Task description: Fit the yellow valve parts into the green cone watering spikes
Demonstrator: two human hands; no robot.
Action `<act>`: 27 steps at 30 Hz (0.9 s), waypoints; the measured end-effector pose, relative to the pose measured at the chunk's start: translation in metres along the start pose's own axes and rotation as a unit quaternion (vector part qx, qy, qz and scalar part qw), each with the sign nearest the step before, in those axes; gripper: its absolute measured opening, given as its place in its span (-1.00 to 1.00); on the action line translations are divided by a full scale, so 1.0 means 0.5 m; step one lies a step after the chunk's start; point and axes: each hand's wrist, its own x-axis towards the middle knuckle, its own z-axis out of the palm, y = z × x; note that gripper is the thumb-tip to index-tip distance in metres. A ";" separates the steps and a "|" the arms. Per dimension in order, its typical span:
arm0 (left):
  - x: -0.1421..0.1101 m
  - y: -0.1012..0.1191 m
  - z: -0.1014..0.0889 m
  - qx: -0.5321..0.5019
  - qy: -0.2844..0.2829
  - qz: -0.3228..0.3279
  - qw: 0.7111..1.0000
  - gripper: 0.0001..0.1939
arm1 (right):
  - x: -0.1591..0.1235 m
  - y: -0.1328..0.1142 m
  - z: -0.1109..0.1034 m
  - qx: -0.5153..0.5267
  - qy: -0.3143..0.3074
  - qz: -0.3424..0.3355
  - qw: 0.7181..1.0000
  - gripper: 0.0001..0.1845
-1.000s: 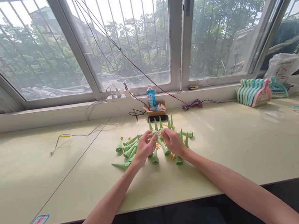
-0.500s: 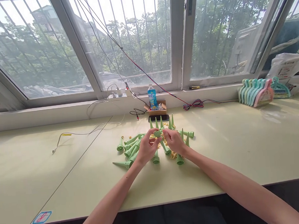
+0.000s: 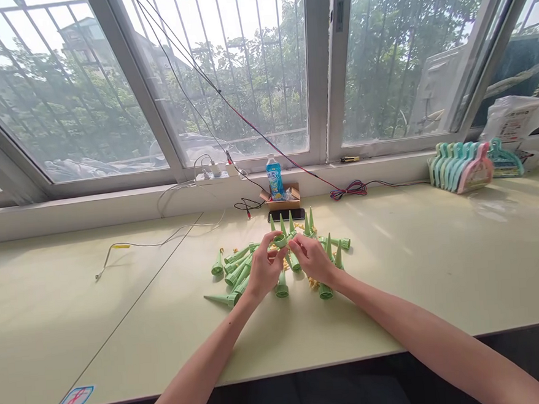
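Observation:
A pile of green plastic cone spikes [image 3: 237, 272] lies on the pale table [image 3: 417, 265], some flat, a few standing tip up at the back, with small yellow pieces [image 3: 311, 282] among them. My left hand [image 3: 262, 270] is closed on a green cone [image 3: 280, 240], holding its wide end up above the pile. My right hand [image 3: 311, 257] is closed just to the right of it, fingertips pinched at the cone's rim; what it pinches is too small to name.
Behind the pile stand a blue drink bottle [image 3: 274, 177], a small cardboard box [image 3: 290, 195] and a dark phone [image 3: 286, 214]. Cables [image 3: 347, 190] run along the windowsill. A stack of pastel hangers [image 3: 461, 167] stands far right. A white wire [image 3: 116, 246] lies on the left.
My two hands have drawn closer together at the green cone and lifted it slightly. The pile has not moved.

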 end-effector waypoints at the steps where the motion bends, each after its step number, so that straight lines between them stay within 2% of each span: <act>1: 0.001 -0.001 0.000 -0.002 0.005 0.002 1.000 -0.60 | -0.001 -0.001 0.000 0.002 -0.004 0.000 1.000 -0.59; 7: 0.003 -0.004 -0.001 0.035 0.015 0.028 0.999 -0.63 | -0.002 -0.001 0.001 0.005 0.002 -0.004 1.000 -0.62; 18: -0.005 0.003 0.004 0.060 0.018 0.043 0.997 -0.69 | 0.000 0.005 0.000 0.021 0.012 0.012 1.000 -0.54; 24: -0.004 0.006 0.004 0.020 0.038 0.034 0.999 -0.55 | -0.001 0.000 -0.001 0.018 0.054 0.005 0.998 -0.57; 27: 0.000 0.001 0.004 -0.015 0.038 0.037 0.998 -0.59 | 0.000 -0.003 -0.006 0.006 0.084 0.005 0.996 -0.59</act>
